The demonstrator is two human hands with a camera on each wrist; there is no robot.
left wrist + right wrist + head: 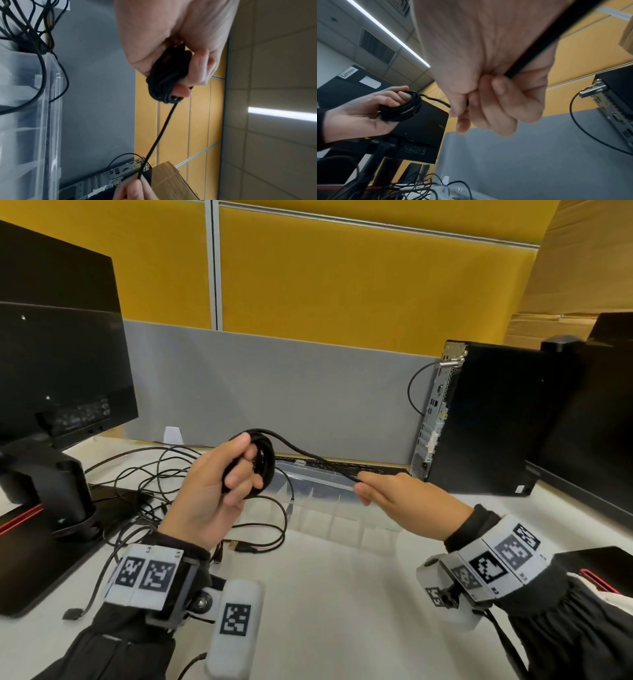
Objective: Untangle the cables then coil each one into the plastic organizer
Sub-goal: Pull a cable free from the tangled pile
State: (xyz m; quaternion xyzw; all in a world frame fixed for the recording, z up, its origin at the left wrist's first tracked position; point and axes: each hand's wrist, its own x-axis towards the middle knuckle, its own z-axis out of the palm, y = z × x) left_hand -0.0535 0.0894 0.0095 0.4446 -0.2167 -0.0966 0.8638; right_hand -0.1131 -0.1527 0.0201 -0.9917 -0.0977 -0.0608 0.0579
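Note:
My left hand (219, 484) holds a coil of black cable (263, 463) above the desk, with fingers and thumb curled round the loops (164, 81). A free run of the same cable (315, 455) stretches right to my right hand (383, 491), which pinches it (513, 71) between curled fingers. The clear plastic organizer (329, 508) lies on the desk below and between the hands; its compartments look bare. A tangle of thin black cables (154, 484) lies on the desk at the left, with one strand draped into the organizer.
A black monitor (61, 354) on its stand is at the left. At the right stands a black desktop tower (486, 419) with a cable plugged in. A grey partition (274, 392) closes off the back. White desk (342, 594) lies in front.

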